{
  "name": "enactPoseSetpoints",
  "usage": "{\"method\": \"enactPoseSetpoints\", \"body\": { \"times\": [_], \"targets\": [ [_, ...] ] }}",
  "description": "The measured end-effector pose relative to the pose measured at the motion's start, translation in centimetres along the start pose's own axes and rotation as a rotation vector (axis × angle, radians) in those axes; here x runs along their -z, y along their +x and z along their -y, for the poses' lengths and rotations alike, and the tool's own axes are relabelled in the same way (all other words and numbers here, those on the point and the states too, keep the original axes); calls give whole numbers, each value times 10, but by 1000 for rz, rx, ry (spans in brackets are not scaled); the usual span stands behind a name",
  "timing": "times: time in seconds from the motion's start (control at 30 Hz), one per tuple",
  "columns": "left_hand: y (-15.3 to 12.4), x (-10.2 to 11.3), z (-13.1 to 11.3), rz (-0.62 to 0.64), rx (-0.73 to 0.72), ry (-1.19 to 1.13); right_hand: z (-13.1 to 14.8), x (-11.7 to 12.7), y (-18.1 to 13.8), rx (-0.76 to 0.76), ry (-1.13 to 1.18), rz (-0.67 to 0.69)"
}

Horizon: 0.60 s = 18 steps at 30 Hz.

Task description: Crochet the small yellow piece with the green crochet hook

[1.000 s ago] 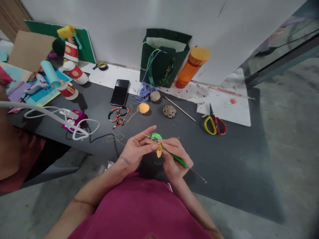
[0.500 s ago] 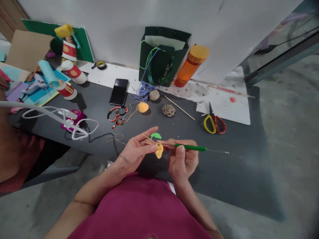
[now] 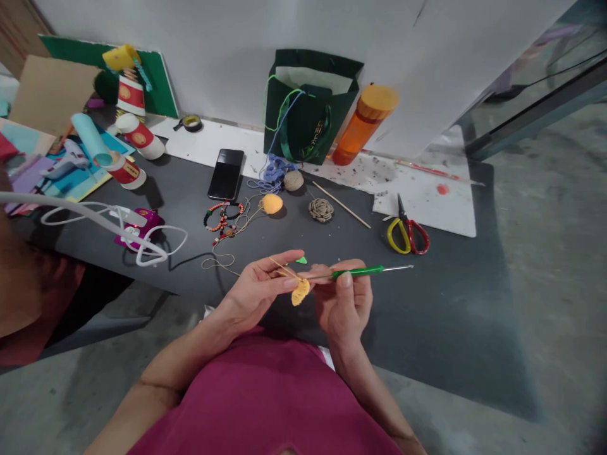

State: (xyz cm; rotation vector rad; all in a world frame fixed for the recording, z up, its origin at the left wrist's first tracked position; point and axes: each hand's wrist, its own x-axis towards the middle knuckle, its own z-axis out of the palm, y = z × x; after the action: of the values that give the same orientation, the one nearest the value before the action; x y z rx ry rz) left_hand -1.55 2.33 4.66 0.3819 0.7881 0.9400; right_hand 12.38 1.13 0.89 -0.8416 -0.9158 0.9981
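Observation:
My left hand (image 3: pixel 258 284) pinches a small yellow crochet piece (image 3: pixel 300 292) between thumb and fingers, with yellow yarn running over the raised index finger. In my right hand (image 3: pixel 345 303) is a crochet hook with a green handle (image 3: pixel 360 272); one metal end points out to the right and the other reaches the yellow piece. A green crocheted leaf (image 3: pixel 302 260) lies on the table just beyond my left fingertips, partly hidden by them. Farther back sits a yellow ball (image 3: pixel 272 204), beside a thin beige cord.
Scissors (image 3: pixel 408 234) lie to the right, near a wooden stick (image 3: pixel 341 205) and a coiled twine rosette (image 3: pixel 321 210). Behind stand a dark green paper bag (image 3: pixel 296 120) and an orange bottle (image 3: pixel 363 126). A phone (image 3: pixel 226 174) and beaded bracelets (image 3: pixel 222 218) lie left; another person's arm (image 3: pixel 16 272) is at the far left.
The hook's outer end has shifted left and slightly up along with my right hand. My left index finger has lowered, covering more of the green leaf, and the yellow piece has tilted.

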Motion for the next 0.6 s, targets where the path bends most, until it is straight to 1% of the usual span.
{"method": "enactPoseSetpoints", "body": {
  "times": [0.13,0.23,0.3,0.37,0.4,0.43,0.47,0.5,0.6],
  "targets": [
    [-1,-3,3,2,-75,35,-9,-3,-2,72,-10,76],
    [-2,-4,5,-17,-136,57,-6,-1,0,146,-80,101],
    [-2,-5,5,-45,-182,42,0,1,2,270,-204,162],
    [-2,-5,5,-56,-202,9,5,2,4,433,-371,225],
    [-2,-5,5,-54,-198,-9,7,2,4,494,-435,229],
    [-1,-5,5,-50,-184,-24,7,1,4,523,-466,215],
    [-1,-4,5,-48,-163,-38,7,0,3,517,-461,181],
    [-1,-4,5,-47,-137,-51,5,-1,2,478,-422,139],
    [0,-3,5,-52,-61,-78,-2,-3,-5,280,-249,38]
  ]
}}
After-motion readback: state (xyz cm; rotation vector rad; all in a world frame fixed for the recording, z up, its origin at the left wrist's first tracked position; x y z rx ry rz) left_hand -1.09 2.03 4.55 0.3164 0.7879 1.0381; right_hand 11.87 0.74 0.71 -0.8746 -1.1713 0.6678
